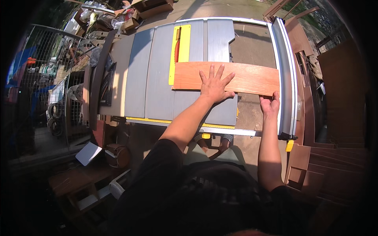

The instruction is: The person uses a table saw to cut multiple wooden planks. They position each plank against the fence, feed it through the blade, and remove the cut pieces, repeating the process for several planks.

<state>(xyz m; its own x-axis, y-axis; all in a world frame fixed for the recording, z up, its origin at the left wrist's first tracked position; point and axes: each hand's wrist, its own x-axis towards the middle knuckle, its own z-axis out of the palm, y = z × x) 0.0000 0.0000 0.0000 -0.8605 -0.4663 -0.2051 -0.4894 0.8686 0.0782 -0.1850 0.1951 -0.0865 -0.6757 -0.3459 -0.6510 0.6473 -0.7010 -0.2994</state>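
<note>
A reddish-brown wooden board [252, 78] lies crosswise on the grey table saw [157, 78]. Its left end sits beside the red saw blade [177, 49], which stands in a yellow insert plate [183, 39]. My left hand [214, 84] presses flat on the middle of the board with its fingers spread. My right hand [269, 104] grips the board's near edge close to its right end, thumb on top. The board's right end reaches the silver rip fence [285, 74].
Stacked brown wooden panels [334, 165] lie at the right. A wire cage with tools and cables [51, 90] stands at the left, and a dark curved strip [98, 74] lies along the saw's left side. Boxes and scrap [130, 15] pile up beyond the saw. My feet [212, 143] are below the table.
</note>
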